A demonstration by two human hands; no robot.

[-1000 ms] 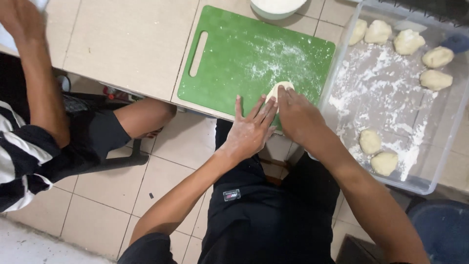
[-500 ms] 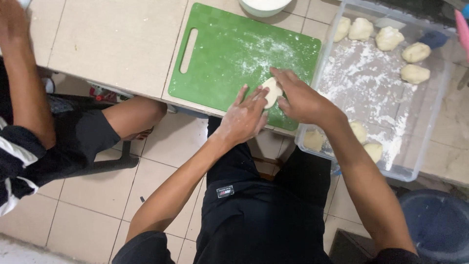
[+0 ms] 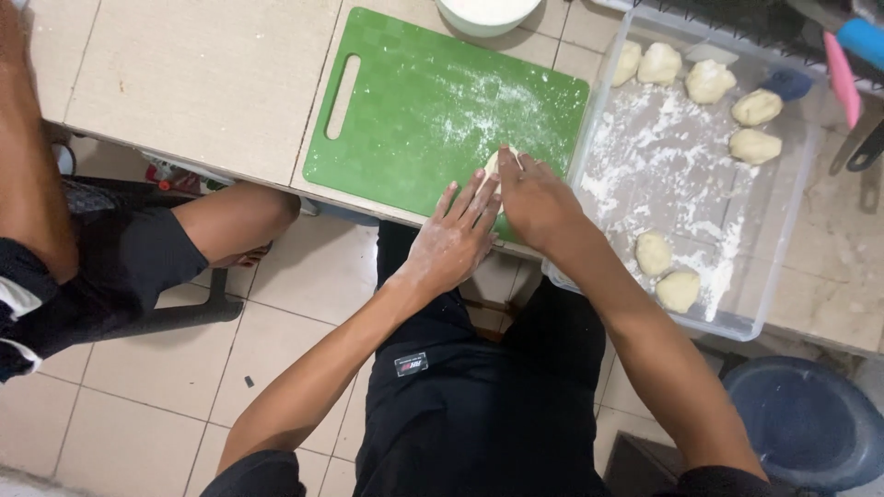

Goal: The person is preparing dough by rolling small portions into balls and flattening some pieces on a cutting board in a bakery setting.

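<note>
Both hands [image 3: 497, 216] closer together around dough [image 3: 497, 163].

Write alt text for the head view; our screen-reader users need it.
Both hands, left hand and right hand, cup a dough piece on a floured green cutting board. Beside it, a clear tray holds more dough balls.

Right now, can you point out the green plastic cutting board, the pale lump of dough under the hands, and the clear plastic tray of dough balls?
Green plastic cutting board [image 3: 405, 120]: head view, bare middle of its surface.
Pale lump of dough [image 3: 493, 163]: head view, top edge showing above the fingers.
Clear plastic tray [image 3: 663, 166]: head view, floured floor.
</note>
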